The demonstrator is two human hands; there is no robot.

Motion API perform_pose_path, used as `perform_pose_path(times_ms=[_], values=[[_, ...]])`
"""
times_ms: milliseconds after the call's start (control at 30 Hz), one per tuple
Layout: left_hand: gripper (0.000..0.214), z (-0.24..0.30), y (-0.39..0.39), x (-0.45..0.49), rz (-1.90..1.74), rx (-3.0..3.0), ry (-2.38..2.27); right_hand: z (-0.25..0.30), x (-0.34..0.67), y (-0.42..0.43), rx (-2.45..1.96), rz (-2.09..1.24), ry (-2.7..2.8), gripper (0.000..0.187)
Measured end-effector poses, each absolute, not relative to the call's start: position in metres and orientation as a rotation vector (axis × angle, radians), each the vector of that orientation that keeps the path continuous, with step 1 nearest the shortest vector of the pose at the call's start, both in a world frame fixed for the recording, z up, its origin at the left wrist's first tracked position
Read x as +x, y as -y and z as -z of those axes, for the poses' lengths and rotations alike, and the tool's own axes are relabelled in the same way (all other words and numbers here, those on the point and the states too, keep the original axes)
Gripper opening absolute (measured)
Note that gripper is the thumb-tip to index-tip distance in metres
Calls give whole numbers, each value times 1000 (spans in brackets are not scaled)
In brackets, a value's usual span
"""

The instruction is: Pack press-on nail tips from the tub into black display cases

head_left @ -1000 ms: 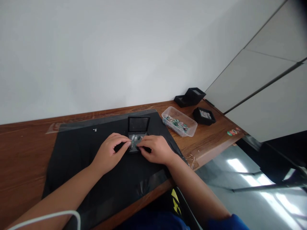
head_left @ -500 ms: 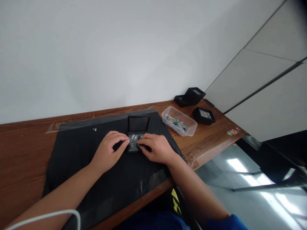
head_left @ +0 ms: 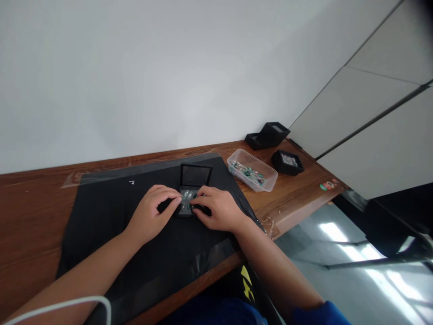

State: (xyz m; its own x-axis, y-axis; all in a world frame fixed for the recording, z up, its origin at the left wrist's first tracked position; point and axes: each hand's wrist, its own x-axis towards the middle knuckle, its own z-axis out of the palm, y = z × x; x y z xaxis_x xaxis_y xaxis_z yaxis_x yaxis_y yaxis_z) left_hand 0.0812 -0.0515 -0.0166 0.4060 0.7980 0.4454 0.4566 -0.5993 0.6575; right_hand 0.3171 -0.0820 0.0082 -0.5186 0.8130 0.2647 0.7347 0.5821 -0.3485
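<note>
A small black case (head_left: pixel 196 175) stands on the dark mat with its lid raised. In its grey tray (head_left: pixel 186 210) lie several small clear, silvery and green pieces, too small to name. My left hand (head_left: pixel 153 214) is closed at the case's left side, thumb and fingertips together on its edge. From the right, my right hand (head_left: pixel 218 208) reaches over the tray, its fingers bent and the thumb near the index finger. Whatever lies between those fingertips is hidden. Part of the tray's right side is covered by this hand.
A clear plastic tub (head_left: pixel 253 170) of small green and silvery pieces sits right of the black mat (head_left: pixel 108 221). Beyond it are a black box (head_left: pixel 287 163) and stacked black boxes (head_left: pixel 269 135). A tiny white piece (head_left: pixel 131 182) rests on the mat. Coloured rings (head_left: pixel 328 185) lie near the table edge.
My right hand's fingertips have shifted slightly left over the tray. My left hand stays at the case's left edge, and the whole view has moved a little.
</note>
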Motion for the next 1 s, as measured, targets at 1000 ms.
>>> perform_pose_path(times_ms=[1000], values=[[11,9,66,90,-1137,2213,-918,-5,316,80,-898,-234,1997,20]])
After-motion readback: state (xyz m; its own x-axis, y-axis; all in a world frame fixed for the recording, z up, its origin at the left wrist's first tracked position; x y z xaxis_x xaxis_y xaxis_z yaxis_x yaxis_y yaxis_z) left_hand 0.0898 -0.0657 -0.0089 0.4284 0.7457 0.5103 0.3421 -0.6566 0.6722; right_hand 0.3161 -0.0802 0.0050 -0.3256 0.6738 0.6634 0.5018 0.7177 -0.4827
